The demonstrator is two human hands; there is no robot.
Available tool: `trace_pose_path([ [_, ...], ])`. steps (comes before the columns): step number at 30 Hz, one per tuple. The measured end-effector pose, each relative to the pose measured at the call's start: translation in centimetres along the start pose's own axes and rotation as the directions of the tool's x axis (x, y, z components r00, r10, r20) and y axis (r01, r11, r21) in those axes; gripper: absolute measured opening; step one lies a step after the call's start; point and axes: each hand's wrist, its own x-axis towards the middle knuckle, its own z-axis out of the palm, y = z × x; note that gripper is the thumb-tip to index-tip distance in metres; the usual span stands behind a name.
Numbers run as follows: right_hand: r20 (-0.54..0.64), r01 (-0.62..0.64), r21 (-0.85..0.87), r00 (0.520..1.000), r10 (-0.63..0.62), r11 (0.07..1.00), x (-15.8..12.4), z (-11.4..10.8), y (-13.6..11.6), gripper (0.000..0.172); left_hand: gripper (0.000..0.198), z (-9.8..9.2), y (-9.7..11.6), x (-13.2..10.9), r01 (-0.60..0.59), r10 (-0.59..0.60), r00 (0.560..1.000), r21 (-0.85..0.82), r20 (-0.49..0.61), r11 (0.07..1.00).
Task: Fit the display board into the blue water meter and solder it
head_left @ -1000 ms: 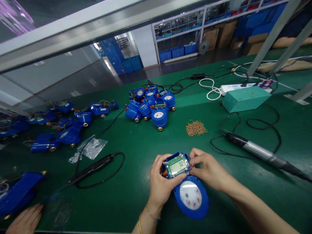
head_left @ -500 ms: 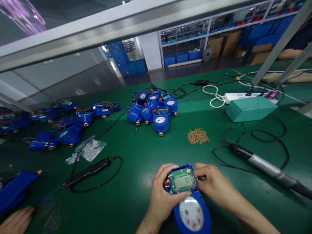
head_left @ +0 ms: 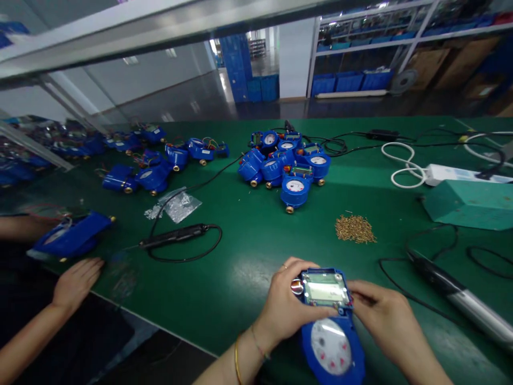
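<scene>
**What is being held?**

A blue water meter [head_left: 310, 358] is held at the front of the bench, with its green circuit board [head_left: 325, 287] facing up. A brass fitting [head_left: 297, 286] shows at the board's left side. (The display is too pale for any digits to be read.) The round white dial [head_left: 332, 347] is seen below the board, and the meter is cut off by the bottom of the frame.

**And the hands?**

Both are closed on the meter, kept apart on either side of the board. The meter is gripped from the left by the left hand [head_left: 282, 302], and the right hand's fingers [head_left: 360, 293] are pressed to the board's right edge.

**What lies around them?**

The bench's front edge [head_left: 152, 321] is seen running down to the left of the left wrist. A corded hand tool [head_left: 476, 315] is laid near the right hand. Green bench surface extends ahead to a pile of brass pins [head_left: 355, 229] and a heap of meters [head_left: 284, 166]. A co-worker's hand [head_left: 76, 283] is rested at far left, near another blue meter [head_left: 70, 235].
</scene>
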Motion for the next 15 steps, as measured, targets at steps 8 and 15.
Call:
trace_pose_path([
  [8, -0.238, 0.152, 0.010, 0.960, -0.145, 0.988, -1.6, 0.8, -0.7, 0.028, 0.055, 0.3, -0.3, 0.2, -0.031, 0.032, 0.999, 0.046, -0.006, 0.998],
  [15, -0.443, 0.127, 0.074, 0.893, -0.081, 0.989, -3.5, 2.5, -0.4, 0.019, 0.056, 0.3, -0.5, 0.0, -0.022, 0.022, 1.000, 0.010, -0.005, 1.000],
])
